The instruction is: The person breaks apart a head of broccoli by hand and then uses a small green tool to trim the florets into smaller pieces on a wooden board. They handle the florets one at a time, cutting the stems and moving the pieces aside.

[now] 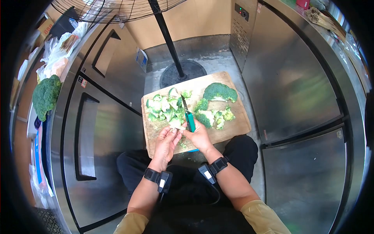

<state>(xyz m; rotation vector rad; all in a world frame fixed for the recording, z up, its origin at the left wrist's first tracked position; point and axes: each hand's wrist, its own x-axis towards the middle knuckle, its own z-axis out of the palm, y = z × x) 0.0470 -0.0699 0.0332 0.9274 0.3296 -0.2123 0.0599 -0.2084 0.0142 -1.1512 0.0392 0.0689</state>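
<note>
My right hand (199,137) is wrapped round the green handle of a small knife (190,120), its dark blade pointing away from me. Close beside it, my left hand (166,144) pinches a pale piece of broccoli (176,123), and the fingertips of both hands nearly meet there. Both hands are over the near part of a wooden cutting board (233,124). On its left half lies a heap of cut florets (159,106). A large broccoli chunk (219,92) rests at the right rear, with smaller florets (205,118) in front of it.
Steel refrigerator cabinets stand on the left (105,128) and right (296,78). A whole broccoli head (46,96) sits on the left side, near plastic bags (62,52). Beyond the board is a fan's round base (167,76) with its pole (167,35). My knees flank the board's near edge.
</note>
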